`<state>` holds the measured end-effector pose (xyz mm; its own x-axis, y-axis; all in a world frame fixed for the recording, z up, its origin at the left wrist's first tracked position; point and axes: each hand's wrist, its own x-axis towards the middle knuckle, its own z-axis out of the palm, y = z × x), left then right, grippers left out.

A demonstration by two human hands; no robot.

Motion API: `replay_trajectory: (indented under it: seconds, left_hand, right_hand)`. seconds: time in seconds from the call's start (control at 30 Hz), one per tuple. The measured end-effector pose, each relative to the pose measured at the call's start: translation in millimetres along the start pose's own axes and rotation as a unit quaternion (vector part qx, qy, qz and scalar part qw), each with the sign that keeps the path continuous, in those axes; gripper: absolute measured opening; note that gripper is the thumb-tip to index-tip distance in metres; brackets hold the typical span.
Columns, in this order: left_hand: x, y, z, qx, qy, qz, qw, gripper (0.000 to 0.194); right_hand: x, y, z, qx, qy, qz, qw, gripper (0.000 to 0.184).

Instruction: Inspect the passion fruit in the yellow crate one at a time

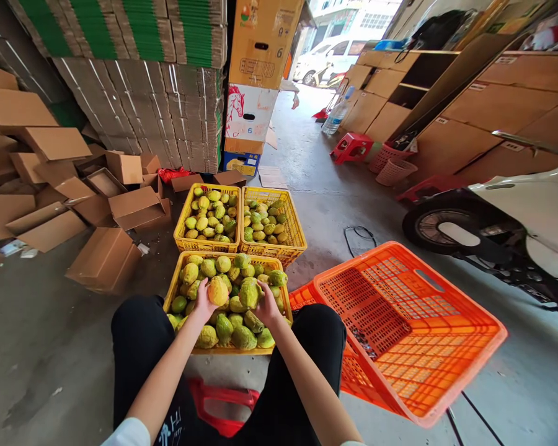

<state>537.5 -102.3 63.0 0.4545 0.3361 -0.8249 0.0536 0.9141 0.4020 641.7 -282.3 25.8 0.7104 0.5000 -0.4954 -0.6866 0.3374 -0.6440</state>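
In the head view, my left hand is closed around a lumpy yellow fruit, which looks like a guava or citron. My right hand grips a greener lumpy fruit of the same sort, its fingers partly hidden behind it. Both are held side by side over a yellow plastic crate between my knees. Several green and yellow fruits fill that crate. Beyond it stand two more yellow crates, a left one and a right one, both holding similar fruit.
A big orange crate lies tilted at my right, beside a motorbike wheel. Loose cardboard boxes litter the floor on the left, before stacked flattened cartons. A red stool and baskets stand farther right.
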Motion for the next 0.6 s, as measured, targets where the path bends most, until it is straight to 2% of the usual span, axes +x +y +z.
replay_trajectory:
  seconds: [0.13,0.3,0.47,0.6]
  left_hand:
    - [-6,3,4.7,-0.029,-0.027,-0.009,0.999,0.044]
    - [-2,3,0.3,-0.020,-0.045,-0.009,0.999,0.029]
    - [2,0,-4.7,-0.042,-0.051,-0.003,0.998,0.019]
    - [1,-3,-5.8,-0.027,-0.070,-0.015,0.997,0.024]
  right_hand:
    - [6,-1,7,0.024,0.007,0.100,0.995,0.043]
    - [11,6,3,0.006,0.015,0.077,0.997,0.039]
    - [14,6,-3,0.002,0.070,0.079,0.994,0.049]
    - [12,7,-3,0.018,0.010,0.081,0.996,0.058]
